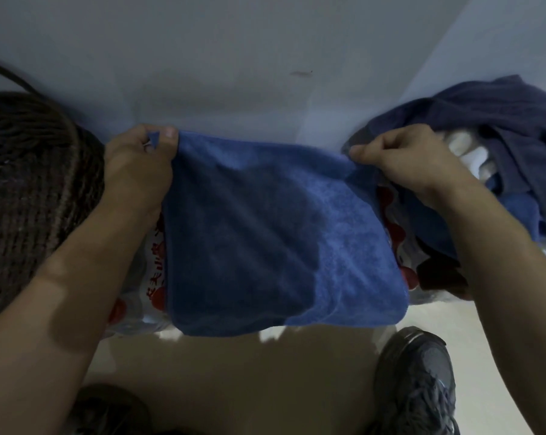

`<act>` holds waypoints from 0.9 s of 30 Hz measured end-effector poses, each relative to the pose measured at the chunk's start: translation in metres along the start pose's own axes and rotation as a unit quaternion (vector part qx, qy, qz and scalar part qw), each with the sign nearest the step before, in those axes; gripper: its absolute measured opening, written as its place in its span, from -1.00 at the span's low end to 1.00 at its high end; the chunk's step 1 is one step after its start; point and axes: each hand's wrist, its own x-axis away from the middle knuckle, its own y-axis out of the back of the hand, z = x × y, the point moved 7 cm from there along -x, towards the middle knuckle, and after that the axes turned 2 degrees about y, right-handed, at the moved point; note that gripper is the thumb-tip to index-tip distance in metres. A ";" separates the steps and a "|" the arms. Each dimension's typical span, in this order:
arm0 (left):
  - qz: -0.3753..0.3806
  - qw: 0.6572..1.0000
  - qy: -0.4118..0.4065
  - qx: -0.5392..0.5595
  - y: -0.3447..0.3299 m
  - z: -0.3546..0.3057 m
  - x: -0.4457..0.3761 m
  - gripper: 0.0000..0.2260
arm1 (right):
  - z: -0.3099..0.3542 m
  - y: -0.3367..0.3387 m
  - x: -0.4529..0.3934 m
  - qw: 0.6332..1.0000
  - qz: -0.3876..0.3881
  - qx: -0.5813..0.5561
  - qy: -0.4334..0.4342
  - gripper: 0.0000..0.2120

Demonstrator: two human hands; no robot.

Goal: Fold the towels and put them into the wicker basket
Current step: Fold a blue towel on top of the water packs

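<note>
A blue towel [274, 233] hangs spread out in front of me, held by its two top corners. My left hand [139, 164] pinches the upper left corner and my right hand [403, 158] pinches the upper right one. The dark wicker basket [26, 183] stands at the left, right beside my left hand. A heap of unfolded towels [500, 146], dark navy with some white and blue, lies at the right behind my right hand.
Behind the towel sits a pack of water bottles [152, 277] in plastic wrap with red caps and red print. A pale wall [234, 73] rises close behind. Below are the beige floor [265, 387] and my dark shoe [419, 387].
</note>
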 end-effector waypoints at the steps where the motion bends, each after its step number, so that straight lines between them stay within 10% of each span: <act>1: 0.003 1.000 0.006 0.002 0.000 -0.001 -0.001 -0.81 | -0.001 -0.005 -0.001 0.999 0.030 0.040 0.001 -0.69; 6: 0.014 1.000 -0.008 0.003 -0.002 -0.005 0.003 -0.82 | -0.001 -0.006 -0.001 0.985 -0.033 0.157 0.055 -0.69; 14: -0.003 0.996 -0.049 -0.081 0.005 -0.005 0.003 -0.78 | -0.008 0.000 0.002 0.986 -0.152 -0.032 0.057 -0.73; 19: 0.034 0.989 -0.081 -0.123 0.006 -0.020 0.009 -0.84 | 0.000 0.003 0.004 0.996 -0.075 0.036 0.029 -0.56; 27: 0.157 0.922 -0.203 -0.289 0.007 -0.045 0.017 -0.93 | 0.052 0.015 0.028 0.966 0.097 0.223 0.093 -0.86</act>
